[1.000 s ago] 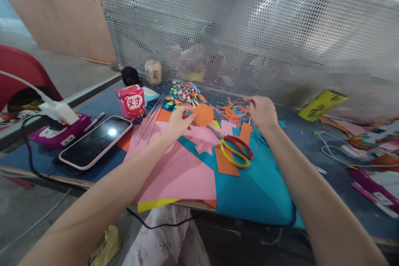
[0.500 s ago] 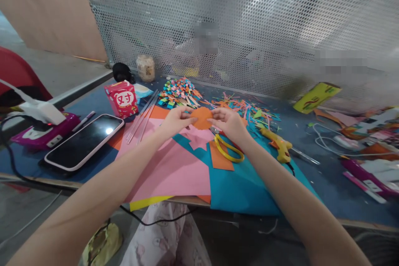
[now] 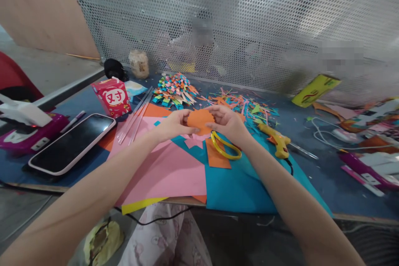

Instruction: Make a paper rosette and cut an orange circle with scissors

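Both of my hands hold a small orange paper disc (image 3: pixel 199 119) above the table. My left hand (image 3: pixel 172 125) pinches its left edge and my right hand (image 3: pixel 228 122) pinches its right edge, fingers closed on the paper. Under them lie pink (image 3: pixel 168 170), teal (image 3: pixel 237 183) and orange (image 3: pixel 218 158) paper sheets. Yellow-handled scissors (image 3: pixel 225 149) rest just below my right hand. A yellow glue gun (image 3: pixel 276 139) lies to the right of it.
A phone (image 3: pixel 70 143) and a red carton (image 3: pixel 111 97) are on the left, with thin sticks (image 3: pixel 135 114) beside them. A pile of folded coloured paper (image 3: pixel 174 89) and scraps (image 3: pixel 240 104) sit behind. A perforated metal screen (image 3: pixel 249 16) closes the back. Cables and packets (image 3: pixel 358 145) crowd the right.
My right hand came back from the scrap pile to the orange disc, and both hands now grip it. The view shifted left and down slightly, revealing the glue gun.
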Demonstrator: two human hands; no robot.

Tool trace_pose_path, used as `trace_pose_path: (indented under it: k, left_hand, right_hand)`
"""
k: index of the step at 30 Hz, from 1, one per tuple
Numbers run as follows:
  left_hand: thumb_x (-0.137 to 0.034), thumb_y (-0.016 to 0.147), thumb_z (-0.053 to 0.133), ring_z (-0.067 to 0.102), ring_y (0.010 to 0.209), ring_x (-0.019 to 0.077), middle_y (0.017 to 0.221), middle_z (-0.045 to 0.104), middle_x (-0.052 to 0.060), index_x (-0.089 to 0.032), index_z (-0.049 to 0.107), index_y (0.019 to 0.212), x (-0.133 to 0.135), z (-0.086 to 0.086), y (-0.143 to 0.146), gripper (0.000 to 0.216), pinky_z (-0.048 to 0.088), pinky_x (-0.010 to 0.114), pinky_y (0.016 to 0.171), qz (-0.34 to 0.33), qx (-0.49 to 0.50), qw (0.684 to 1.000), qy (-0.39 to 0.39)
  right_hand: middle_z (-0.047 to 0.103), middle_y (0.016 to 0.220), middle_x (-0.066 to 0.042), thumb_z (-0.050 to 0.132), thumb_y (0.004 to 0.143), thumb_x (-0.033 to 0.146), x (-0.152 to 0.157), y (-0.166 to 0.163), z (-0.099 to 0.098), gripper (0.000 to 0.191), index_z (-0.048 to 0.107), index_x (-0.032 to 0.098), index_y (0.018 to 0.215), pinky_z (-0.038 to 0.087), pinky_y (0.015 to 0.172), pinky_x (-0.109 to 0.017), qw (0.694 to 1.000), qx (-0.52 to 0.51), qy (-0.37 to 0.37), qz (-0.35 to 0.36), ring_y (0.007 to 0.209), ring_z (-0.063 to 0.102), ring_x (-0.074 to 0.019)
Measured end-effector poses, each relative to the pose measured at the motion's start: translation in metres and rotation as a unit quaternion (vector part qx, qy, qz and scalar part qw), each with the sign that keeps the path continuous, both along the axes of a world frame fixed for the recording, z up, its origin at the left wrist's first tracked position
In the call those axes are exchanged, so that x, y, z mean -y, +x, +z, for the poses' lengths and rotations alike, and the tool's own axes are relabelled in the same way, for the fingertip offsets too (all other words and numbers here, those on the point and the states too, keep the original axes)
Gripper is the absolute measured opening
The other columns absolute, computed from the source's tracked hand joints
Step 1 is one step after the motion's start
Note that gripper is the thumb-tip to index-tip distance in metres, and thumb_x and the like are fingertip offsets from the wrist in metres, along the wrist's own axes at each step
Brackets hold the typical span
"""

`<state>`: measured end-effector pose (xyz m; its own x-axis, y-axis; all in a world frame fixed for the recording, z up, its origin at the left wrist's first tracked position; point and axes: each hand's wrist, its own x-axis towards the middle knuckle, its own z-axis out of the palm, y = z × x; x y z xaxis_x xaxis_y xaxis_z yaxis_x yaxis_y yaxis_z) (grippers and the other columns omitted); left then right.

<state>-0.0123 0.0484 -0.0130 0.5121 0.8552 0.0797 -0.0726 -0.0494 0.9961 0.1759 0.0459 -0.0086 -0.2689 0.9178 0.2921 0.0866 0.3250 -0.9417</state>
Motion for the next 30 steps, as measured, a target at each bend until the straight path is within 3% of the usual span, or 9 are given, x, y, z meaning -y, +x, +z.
trace_pose_path:
  k: [4,7,14,17,19,21,23,25,30]
  left_hand:
    - [-0.005,0.058,0.074,0.061,0.057,0.0068,0.072,0.065,-0.002,-0.011,0.054,0.089,0.0,0.0,0.0,0.038,0.052,0.019,0.052,0.0,0.005,1.0,0.009]
    - [-0.007,0.057,0.075,0.062,0.058,0.0081,0.072,0.065,-0.001,-0.012,0.054,0.089,-0.002,-0.001,-0.001,0.038,0.051,0.02,0.053,-0.016,0.006,1.0,0.014]
    - [-0.012,0.058,0.074,0.061,0.058,0.0094,0.078,0.068,0.002,-0.013,0.059,0.091,-0.002,-0.002,-0.002,0.036,0.052,0.023,0.053,-0.002,-0.013,1.0,0.023]
    - [-0.015,0.058,0.075,0.061,0.058,0.0102,0.075,0.067,0.001,-0.013,0.062,0.088,-0.001,-0.001,-0.002,0.033,0.052,0.023,0.051,0.012,-0.043,0.999,0.026]
    - [-0.018,0.059,0.075,0.059,0.056,0.0101,0.071,0.065,0.001,-0.012,0.063,0.082,-0.002,-0.002,-0.002,0.027,0.05,0.022,0.05,0.035,-0.047,0.998,0.037]
    - [-0.022,0.06,0.074,0.057,0.053,0.0088,0.068,0.064,0.0,-0.012,0.064,0.079,-0.004,-0.003,-0.003,0.025,0.048,0.021,0.048,0.071,-0.021,0.996,0.05]
    - [-0.023,0.058,0.075,0.056,0.053,0.0083,0.071,0.065,0.0,-0.012,0.063,0.082,-0.007,-0.004,-0.004,0.028,0.048,0.021,0.047,0.112,0.015,0.992,0.051]
    - [-0.023,0.056,0.076,0.058,0.057,0.0095,0.076,0.066,0.002,-0.012,0.062,0.086,-0.01,-0.005,-0.004,0.035,0.049,0.021,0.048,0.145,0.037,0.988,0.037]
    - [-0.021,0.056,0.076,0.062,0.061,0.0112,0.082,0.068,0.004,-0.012,0.06,0.092,-0.011,-0.005,-0.003,0.04,0.05,0.02,0.048,0.193,0.063,0.979,-0.006]
  right_hand:
    - [0.067,0.08,0.001,0.079,0.053,0.023,0.0,0.002,-0.005,0.048,0.052,0.024,0.092,0.053,0.058,-0.026,0.998,0.0,-0.054,0.025,0.067,0.065,-0.0139]
    - [0.065,0.078,0.002,0.08,0.052,0.026,0.0,0.003,-0.006,0.049,0.05,0.024,0.09,0.053,0.057,-0.026,0.998,0.007,-0.062,0.012,0.064,0.064,-0.0138]
    - [0.063,0.077,0.001,0.078,0.057,0.04,0.004,0.006,-0.006,0.049,0.049,0.023,0.093,0.054,0.066,-0.033,0.997,0.065,-0.023,-0.017,0.067,0.064,-0.0159]
    - [0.064,0.082,-0.002,0.07,0.068,0.041,0.007,0.009,-0.004,0.04,0.05,0.022,0.097,0.053,0.065,-0.031,0.991,0.13,0.037,-0.018,0.071,0.064,-0.0163]
    - [0.064,0.08,-0.003,0.063,0.077,0.036,0.012,0.011,0.002,0.029,0.052,0.02,0.098,0.05,0.064,-0.03,0.962,0.245,0.113,-0.042,0.071,0.062,-0.0164]
    - [0.064,0.081,-0.006,0.056,0.081,0.028,0.018,0.015,0.009,0.017,0.055,0.018,0.095,0.047,0.066,-0.031,0.9,0.393,0.17,-0.085,0.075,0.061,-0.0188]
    - [0.064,0.091,-0.013,0.055,0.08,0.023,0.025,0.018,0.015,0.013,0.056,0.015,0.09,0.045,0.069,-0.034,0.825,0.53,0.149,-0.128,0.084,0.061,-0.0248]
    - [0.064,0.096,-0.018,0.055,0.079,0.027,0.03,0.019,0.018,0.017,0.056,0.013,0.088,0.044,0.067,-0.036,0.766,0.627,0.068,-0.124,0.086,0.062,-0.0305]
    - [0.06,0.109,-0.023,0.057,0.076,0.027,0.033,0.016,0.018,0.031,0.052,0.01,0.102,0.043,0.067,-0.034,0.742,0.661,-0.001,-0.111,0.093,0.062,-0.0323]
